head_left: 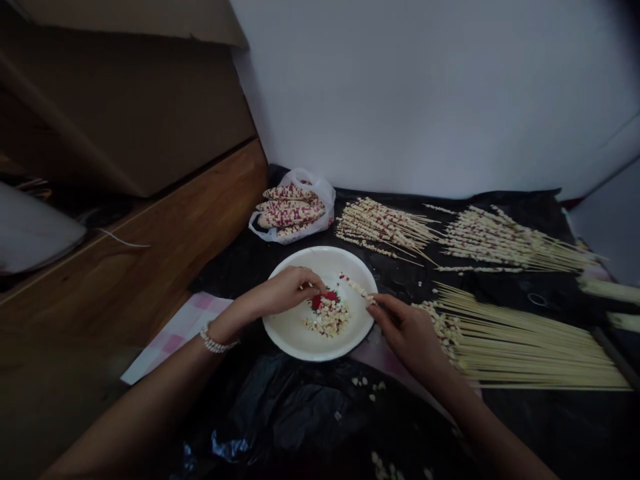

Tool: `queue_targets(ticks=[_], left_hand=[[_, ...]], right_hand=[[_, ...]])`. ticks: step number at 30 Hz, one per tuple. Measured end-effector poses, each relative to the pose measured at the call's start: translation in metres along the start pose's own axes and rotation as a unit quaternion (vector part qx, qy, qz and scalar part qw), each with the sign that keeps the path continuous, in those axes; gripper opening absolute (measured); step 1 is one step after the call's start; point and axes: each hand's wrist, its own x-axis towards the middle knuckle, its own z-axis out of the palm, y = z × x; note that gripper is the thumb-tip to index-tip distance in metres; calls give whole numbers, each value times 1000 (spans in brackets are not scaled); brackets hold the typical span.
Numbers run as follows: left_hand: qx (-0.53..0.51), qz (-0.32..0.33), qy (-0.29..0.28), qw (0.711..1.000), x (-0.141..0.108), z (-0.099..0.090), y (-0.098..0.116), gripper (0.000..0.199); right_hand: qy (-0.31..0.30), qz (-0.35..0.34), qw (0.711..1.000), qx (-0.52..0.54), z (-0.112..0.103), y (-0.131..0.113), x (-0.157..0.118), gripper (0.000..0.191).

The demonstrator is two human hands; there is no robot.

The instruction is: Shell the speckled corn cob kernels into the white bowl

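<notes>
In my right hand [407, 327] is a thin skewer threaded with corn kernels [354, 285], pinched near the bowl's right rim and tilted over the inside. My left hand [293, 291], a beaded bracelet [216, 339] at its wrist, hovers over the bowl with thumb and fingers drawn together. Whatever they may pinch is too small to make out. Below both hands stands a white bowl [285, 340] with a red and green pattern at its bottom. Loose cream and dark red kernels [327, 321] lie heaped in it.
Behind the bowl, a plastic bag [327, 193] holds speckled corn cobs [291, 215]. Kernel-covered skewers [385, 223] lie in bundles at the back and right [493, 237]. Bare sticks [540, 343] fan out at right. Black plastic sheeting [280, 407] covers the surface. A cardboard box [125, 100] stands left.
</notes>
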Motion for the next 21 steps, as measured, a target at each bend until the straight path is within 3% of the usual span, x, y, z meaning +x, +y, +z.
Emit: queue_targets(ticks=[4,10,16,21], left_hand=[[95,-28,-5,995,-8,16,-1,29],[76,-23,-37,996,-21,39,13,40],[70,0,-43,997,-27,42,36,36],[91,-15,-57,994,-45,45,59,44]], right_hand=[[-3,2,1000,-1,0,0,-1,30],[-5,0,1000,-2,1,0,-1,30],[-8,1,1000,7,0,0,-1,30],[-11,6,1000,7,1,1,-1,29]])
